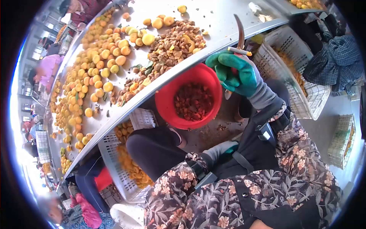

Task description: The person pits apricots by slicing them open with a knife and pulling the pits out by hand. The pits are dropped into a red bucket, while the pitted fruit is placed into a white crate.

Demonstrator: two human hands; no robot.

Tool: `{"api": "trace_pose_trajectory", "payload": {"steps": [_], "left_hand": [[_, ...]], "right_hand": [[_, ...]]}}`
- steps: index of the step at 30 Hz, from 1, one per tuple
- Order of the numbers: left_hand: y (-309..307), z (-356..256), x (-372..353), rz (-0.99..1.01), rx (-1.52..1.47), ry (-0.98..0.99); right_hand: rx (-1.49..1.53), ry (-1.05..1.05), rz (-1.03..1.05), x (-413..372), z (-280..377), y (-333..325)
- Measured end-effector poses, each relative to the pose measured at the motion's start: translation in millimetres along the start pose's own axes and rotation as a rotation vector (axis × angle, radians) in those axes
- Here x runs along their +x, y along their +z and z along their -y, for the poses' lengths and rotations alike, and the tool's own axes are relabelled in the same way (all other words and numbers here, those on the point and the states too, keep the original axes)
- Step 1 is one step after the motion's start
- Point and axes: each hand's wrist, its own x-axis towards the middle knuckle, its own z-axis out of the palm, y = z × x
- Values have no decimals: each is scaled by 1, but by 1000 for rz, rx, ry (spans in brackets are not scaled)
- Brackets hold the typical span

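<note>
My right hand, in a green-coated grey glove, is raised beside the table edge with its fingers curled around a curved knife. A short grey stick with a yellow end lies across the top of the fingers. My left hand, gloved in grey and green, rests low at my lap; its fingers are mostly hidden. Between my knees and the table stands a red tub with dark reddish pieces inside. On the metal table are a pile of brown pits and many orange-yellow fruits.
A white crate of orange fruit stands left of my legs. Another white crate is at the right, with a smaller crate beyond it. Other people sit along the table at the left, and a person in checked cloth is at the right.
</note>
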Motion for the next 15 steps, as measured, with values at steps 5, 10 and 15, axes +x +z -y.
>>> {"api": "trace_pose_trajectory", "payload": {"steps": [5,10,15], "left_hand": [[61,54,14,-75,-446,-288],[-29,-12,20,28,-565,-775],[-24,51,36,-73,98,-295]], "right_hand": [[108,125,-132,23,-13,4],[95,-18,179,46,-13,-27],[54,92,213,76,14,-16]]}}
